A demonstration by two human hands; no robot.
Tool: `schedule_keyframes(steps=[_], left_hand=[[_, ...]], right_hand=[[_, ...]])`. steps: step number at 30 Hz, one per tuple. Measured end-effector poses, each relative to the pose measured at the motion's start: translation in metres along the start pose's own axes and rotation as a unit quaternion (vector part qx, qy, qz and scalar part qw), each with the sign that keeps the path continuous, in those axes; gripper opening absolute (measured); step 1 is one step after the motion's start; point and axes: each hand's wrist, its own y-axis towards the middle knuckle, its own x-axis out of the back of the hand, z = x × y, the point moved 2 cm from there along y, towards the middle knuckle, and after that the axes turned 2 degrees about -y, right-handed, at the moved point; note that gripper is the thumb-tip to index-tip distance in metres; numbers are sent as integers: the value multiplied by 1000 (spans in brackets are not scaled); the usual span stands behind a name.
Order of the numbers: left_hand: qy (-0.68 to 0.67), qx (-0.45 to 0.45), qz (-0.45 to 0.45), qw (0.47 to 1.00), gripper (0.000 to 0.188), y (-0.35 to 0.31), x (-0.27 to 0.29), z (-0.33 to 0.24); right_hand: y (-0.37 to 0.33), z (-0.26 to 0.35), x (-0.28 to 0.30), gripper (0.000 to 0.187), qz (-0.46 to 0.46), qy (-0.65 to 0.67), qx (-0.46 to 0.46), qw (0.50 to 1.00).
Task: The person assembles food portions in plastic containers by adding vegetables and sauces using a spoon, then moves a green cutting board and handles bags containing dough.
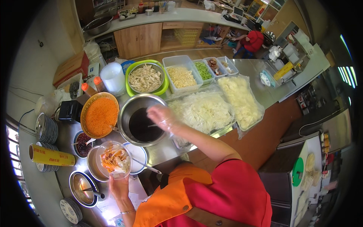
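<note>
My left hand holds a clear plastic bowl from below and the side. Pale noodles and orange shreds with red sauce lie inside. My right hand, in a clear plastic glove, is over the right side of a steel pot of dark liquid. Motion smears its fingers, so their grip is unclear. A thin handle shows in the pot just below that hand. Under the plastic bowl sits a metal basin. A spoon slants to its right across a white blue-rimmed dish.
Orange crumbly food fills a yellow basin. Beyond the pot stand a green basin with a metal bowl of strips, ingredient tubs and noodle bags. A yellow film roll lies left. Another person in red is far right.
</note>
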Motion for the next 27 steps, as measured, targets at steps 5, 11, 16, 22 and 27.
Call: schedule_keyframes(steps=[5,11,16,22,27], left_hand=[[59,78,25,995,74,29,-43,79],[60,108,23,992,81,66,-116,206],[45,101,-65,992,90,83,-152,291],[78,123,-40,989,93,110,-211,335],[99,127,-45,986,92,117,-218,356]], right_hand=[[19,-161,158,7,-135,-55,-166,975],[57,-359,257,39,59,-305,-267,912],[86,-430,211,60,223,-338,-207,891],[101,-498,217,42,216,-275,-224,910],[115,-492,253,45,186,-229,-182,938]])
